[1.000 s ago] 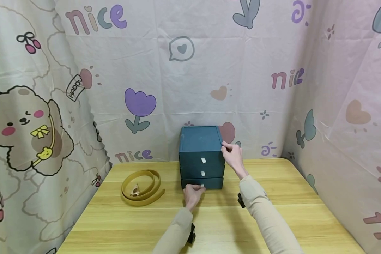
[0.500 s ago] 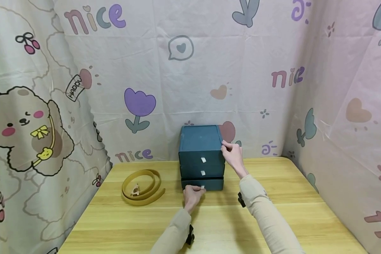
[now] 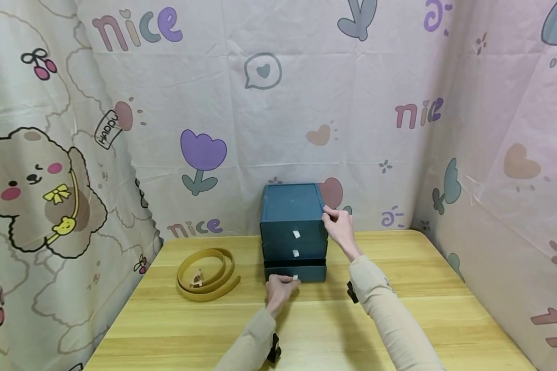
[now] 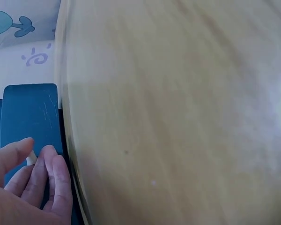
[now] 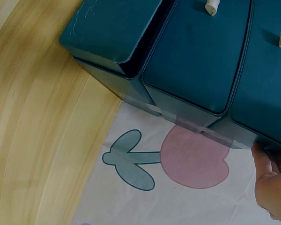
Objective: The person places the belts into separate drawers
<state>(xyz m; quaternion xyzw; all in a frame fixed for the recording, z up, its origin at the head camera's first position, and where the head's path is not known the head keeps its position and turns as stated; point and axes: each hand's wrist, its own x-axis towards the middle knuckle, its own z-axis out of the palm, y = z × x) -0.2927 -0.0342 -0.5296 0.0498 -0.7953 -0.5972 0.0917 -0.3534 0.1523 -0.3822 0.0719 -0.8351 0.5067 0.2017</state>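
Both hands of the person are occupied: the right hand [image 3: 340, 229] holds the upper right edge of the blue drawer cabinet [image 3: 292, 203] with bent fingers, and the left hand [image 3: 280, 291] has thumb and fingers together, pinching the white tab [image 3: 295, 277] of the lowest drawer [image 3: 312, 274]. Largest is the wooden worktop [image 3: 167, 330], which carries everything. The cabinet stands upright near its far edge, in front of a patterned cloth [image 3: 269, 129]. To the left of the cabinet, apart from it, a yellow belt [image 3: 204, 297] lies in loose coils on the worktop; neither hand touches it. Of the three drawers, the top drawer [image 3: 276, 232] and the middle drawer [image 3: 276, 251] sit closed. The lowest one projects a little, with a dark gap above its front, so I judge that its opening is begun but only partly made, and the rest of its travel is left. What it contains, I cannot see.
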